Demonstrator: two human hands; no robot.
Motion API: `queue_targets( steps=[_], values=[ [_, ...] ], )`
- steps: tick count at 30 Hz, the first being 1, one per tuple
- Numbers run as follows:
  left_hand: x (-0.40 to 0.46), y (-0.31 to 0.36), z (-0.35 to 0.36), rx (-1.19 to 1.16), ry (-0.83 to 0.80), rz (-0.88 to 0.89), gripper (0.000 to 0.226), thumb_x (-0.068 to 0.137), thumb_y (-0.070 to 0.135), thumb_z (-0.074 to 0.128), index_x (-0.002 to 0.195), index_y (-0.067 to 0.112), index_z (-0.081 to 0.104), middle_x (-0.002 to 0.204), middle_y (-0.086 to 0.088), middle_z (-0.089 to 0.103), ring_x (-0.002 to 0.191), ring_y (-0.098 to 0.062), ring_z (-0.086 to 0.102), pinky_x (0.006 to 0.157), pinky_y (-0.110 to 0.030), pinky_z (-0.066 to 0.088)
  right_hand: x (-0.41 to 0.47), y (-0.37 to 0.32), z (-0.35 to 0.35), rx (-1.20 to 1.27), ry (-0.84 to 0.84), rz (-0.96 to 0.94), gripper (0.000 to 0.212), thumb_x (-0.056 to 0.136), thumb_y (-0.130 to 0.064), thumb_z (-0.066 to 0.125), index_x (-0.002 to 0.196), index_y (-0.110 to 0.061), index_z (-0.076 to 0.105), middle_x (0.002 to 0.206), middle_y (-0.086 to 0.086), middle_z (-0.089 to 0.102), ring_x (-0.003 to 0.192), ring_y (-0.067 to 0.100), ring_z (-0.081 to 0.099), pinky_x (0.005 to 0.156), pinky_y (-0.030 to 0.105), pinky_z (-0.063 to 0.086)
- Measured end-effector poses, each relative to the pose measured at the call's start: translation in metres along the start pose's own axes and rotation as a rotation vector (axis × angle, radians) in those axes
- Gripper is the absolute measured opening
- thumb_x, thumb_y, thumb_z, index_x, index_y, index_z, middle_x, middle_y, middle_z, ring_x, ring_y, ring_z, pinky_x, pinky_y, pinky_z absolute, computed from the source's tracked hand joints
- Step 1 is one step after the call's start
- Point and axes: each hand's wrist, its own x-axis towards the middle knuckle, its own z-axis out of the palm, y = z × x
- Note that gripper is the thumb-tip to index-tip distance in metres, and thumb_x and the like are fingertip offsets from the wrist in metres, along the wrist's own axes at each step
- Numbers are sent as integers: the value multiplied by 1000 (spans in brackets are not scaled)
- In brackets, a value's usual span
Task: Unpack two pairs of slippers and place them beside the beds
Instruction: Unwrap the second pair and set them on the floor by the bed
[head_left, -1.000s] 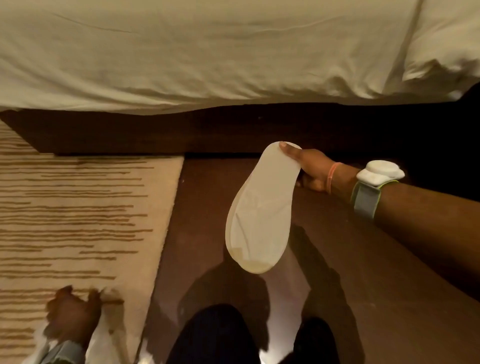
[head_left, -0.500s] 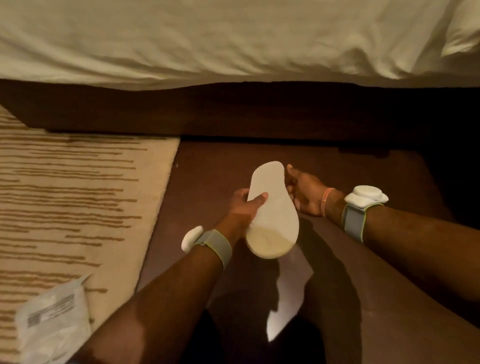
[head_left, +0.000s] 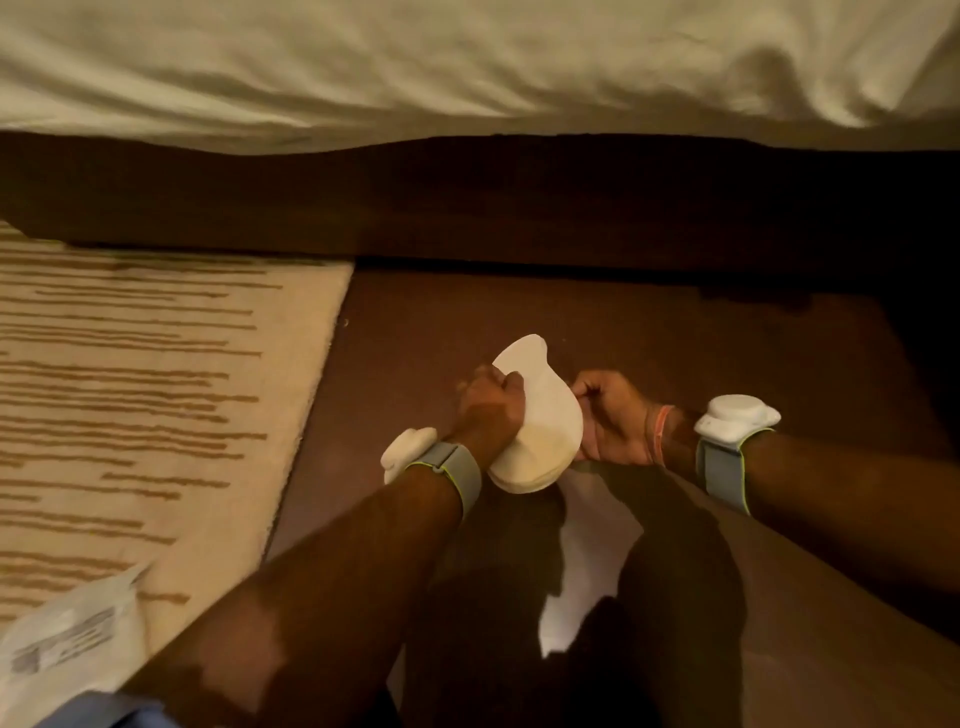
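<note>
A white flat slipper is held above the dark wooden floor, in front of the bed. My left hand grips its left side with the fingers curled over the edge. On its right side my right hand pinches the edge. The slipper bends between the two hands, sole side facing me. Whether a second slipper is stacked behind it I cannot tell. A clear plastic packaging bag with a label lies on the rug at the lower left.
A cream rug with brown stripes covers the floor on the left. The dark bed base runs across under the white bedding. My dark-trousered legs are at the bottom, with a bright reflection on the glossy floor between them.
My left hand has let go of the packaging bag on the rug and come up to grip the slipper. Both hands now hold and bend it, lower and nearer me.
</note>
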Motion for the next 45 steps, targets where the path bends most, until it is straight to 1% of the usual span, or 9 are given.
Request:
queue_targets(
  steps=[3, 6, 13, 18, 21, 25, 30, 40, 45],
  values=[
    [-12, 2, 1, 20, -24, 11, 66, 83, 73, 44, 115, 15, 56, 125, -12, 54, 123, -34, 49, 107, -46, 40, -5, 3, 5, 19, 10, -2, 44, 71, -31, 43, 98, -9, 70, 93, 13, 74, 81, 31, 72, 84, 41, 51],
    [-21, 6, 2, -14, -18, 16, 87, 54, 92, 48, 107, 23, 54, 116, -1, 50, 115, -28, 53, 102, -45, 46, -5, 2, 5, 58, 40, -17, 46, 82, -34, 35, 93, -10, 73, 92, 14, 74, 80, 32, 73, 76, 42, 57],
    [-9, 16, -1, 5, -135, 179, 54, 65, 66, 75, 87, 19, 60, 122, -5, 58, 106, -21, 58, 78, -30, 48, -17, -4, -5, 117, 122, -95, 42, 87, -30, 32, 90, -7, 66, 71, 13, 73, 62, 28, 72, 55, 33, 58],
    [-17, 17, -7, 30, -153, 264, 51, 72, 58, 76, 59, 16, 51, 79, -8, 64, 83, -24, 65, 78, -37, 53, -22, -4, -6, 43, 137, -120, 51, 83, -26, 33, 50, -13, 70, 57, 8, 66, 51, 23, 68, 48, 26, 54],
    [-20, 16, -13, 32, -161, 268, 54, 75, 60, 71, 53, 18, 45, 59, 0, 53, 66, -19, 56, 75, -37, 51, -22, -7, 2, 13, 113, -138, 46, 80, -26, 37, 54, -12, 71, 62, 8, 68, 54, 23, 68, 53, 26, 55],
    [-17, 17, -21, 139, -69, 386, 55, 78, 65, 63, 54, 19, 47, 72, -3, 63, 88, -23, 58, 89, -42, 45, -21, -9, 11, 9, 90, -140, 43, 81, -30, 40, 76, -9, 78, 78, 13, 73, 67, 28, 72, 61, 31, 57],
    [-17, 25, -27, -14, -204, 432, 46, 87, 48, 65, 56, 20, 46, 53, 6, 45, 52, -8, 46, 62, -29, 41, -21, -7, 15, -3, 81, -129, 36, 85, -29, 44, 93, -9, 73, 88, 12, 72, 77, 28, 69, 78, 35, 54],
    [-21, 36, -49, -259, -452, 337, 23, 79, 36, 78, 84, 16, 67, 90, -11, 75, 78, -20, 71, 73, -33, 58, -37, -22, 17, 1, 36, -102, 41, 90, -29, 41, 92, -9, 77, 91, 12, 75, 79, 27, 72, 75, 35, 58],
    [-21, 39, -54, -278, -462, 309, 31, 72, 27, 86, 93, 17, 66, 104, -16, 75, 94, -32, 74, 81, -43, 61, -50, -34, 13, -23, -39, -59, 34, 92, -23, 41, 118, -8, 57, 105, 11, 65, 87, 25, 67, 74, 36, 59]
  ],
)
